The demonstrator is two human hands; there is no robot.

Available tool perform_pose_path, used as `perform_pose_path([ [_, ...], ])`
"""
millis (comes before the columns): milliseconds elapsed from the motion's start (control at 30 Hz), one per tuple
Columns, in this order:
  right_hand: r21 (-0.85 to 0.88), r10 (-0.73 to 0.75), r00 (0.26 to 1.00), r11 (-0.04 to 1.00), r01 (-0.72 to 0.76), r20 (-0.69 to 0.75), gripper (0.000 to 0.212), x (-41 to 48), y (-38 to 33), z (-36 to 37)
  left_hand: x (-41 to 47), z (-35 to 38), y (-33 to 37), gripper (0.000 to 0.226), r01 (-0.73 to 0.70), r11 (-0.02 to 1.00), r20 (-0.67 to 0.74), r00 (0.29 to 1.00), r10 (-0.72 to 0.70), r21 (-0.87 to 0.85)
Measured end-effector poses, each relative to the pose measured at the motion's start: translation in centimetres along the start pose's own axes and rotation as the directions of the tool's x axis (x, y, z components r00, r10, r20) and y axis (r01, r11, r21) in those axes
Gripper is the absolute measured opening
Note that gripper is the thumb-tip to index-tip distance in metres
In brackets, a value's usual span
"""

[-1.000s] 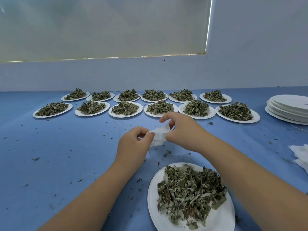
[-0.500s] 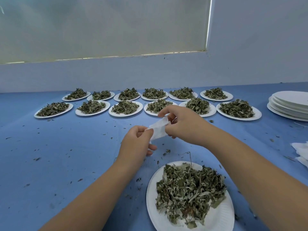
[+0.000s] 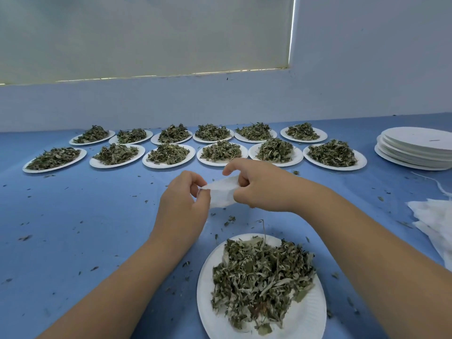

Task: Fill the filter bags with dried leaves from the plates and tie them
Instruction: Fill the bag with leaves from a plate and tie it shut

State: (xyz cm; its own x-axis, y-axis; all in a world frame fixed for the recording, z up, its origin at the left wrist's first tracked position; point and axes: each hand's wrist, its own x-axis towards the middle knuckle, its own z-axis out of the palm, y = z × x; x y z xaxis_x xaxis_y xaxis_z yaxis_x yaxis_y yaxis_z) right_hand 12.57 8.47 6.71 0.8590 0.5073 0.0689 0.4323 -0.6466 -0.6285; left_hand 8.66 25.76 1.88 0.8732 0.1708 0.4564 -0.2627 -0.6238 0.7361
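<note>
A small white filter bag [image 3: 221, 193] hangs in the air between both hands above the blue table. My left hand [image 3: 182, 207] pinches its left edge. My right hand [image 3: 259, 188] pinches the right edge, with the index finger raised over the bag. Its mouth looks pulled slightly apart. Just below, close to me, sits a white paper plate [image 3: 310, 316] heaped with dried green leaves [image 3: 261, 277]. Two rows of several more plates of dried leaves [image 3: 168, 154] stand farther back.
A stack of empty white plates [image 3: 413, 149] sits at the far right. A pile of white filter bags [image 3: 435, 221] lies at the right edge. Leaf crumbs are scattered over the blue table [image 3: 85, 216]. A pale wall rises behind the plates.
Both hands have shifted the bag a little, and it now stretches wider between them. My right index finger has lifted off the bag.
</note>
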Motion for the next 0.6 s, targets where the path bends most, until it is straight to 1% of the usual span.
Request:
perform_pose_path([
  [67,-0.026,0.048,0.999,0.999,-0.047,0.022,0.035,0.0,0.1,-0.2,0.0,-0.1,0.1,0.018,-0.079,0.995,0.014,0.997,0.078,0.061],
  [167,-0.086,0.070,0.998,0.994,-0.069,0.007,0.039,-0.2,-0.2,-0.3,-0.3,-0.2,0.3,0.015,-0.156,0.984,0.040,0.987,0.153,0.086],
  [267,-0.094,0.077,0.997,0.993,-0.078,-0.007,0.046,-0.5,-0.9,-0.9,-0.8,-0.8,0.8,0.022,-0.251,0.967,0.066,0.966,0.248,0.039],
  [333,-0.123,0.082,0.996,0.989,-0.077,0.031,0.050,-1.1,-1.2,-1.8,-1.1,-1.3,1.0,0.031,-0.308,0.951,0.094,0.947,0.306,0.005],
  [400,-0.150,0.093,0.993,0.985,-0.080,0.077,0.052,-2.1,-1.4,-2.6,-1.3,-1.8,1.1,0.035,-0.315,0.948,0.083,0.944,0.318,-0.045],
  [433,-0.148,0.095,0.993,0.986,-0.083,0.073,0.052,-2.6,-1.5,-2.7,-1.4,-1.9,1.1,0.034,-0.310,0.948,0.062,0.947,0.315,-0.069],
  [533,-0.141,0.058,0.997,0.988,-0.065,-0.056,0.046,-4.3,-1.0,-2.2,-1.5,-2.1,0.8,0.029,-0.295,0.951,0.018,0.955,0.298,-0.093],
  [600,-0.156,0.014,0.992,0.987,-0.034,-0.128,0.038,-5.7,-0.3,-1.5,-1.4,-2.1,0.5,0.030,-0.294,0.951,0.016,0.955,0.297,-0.096],
])
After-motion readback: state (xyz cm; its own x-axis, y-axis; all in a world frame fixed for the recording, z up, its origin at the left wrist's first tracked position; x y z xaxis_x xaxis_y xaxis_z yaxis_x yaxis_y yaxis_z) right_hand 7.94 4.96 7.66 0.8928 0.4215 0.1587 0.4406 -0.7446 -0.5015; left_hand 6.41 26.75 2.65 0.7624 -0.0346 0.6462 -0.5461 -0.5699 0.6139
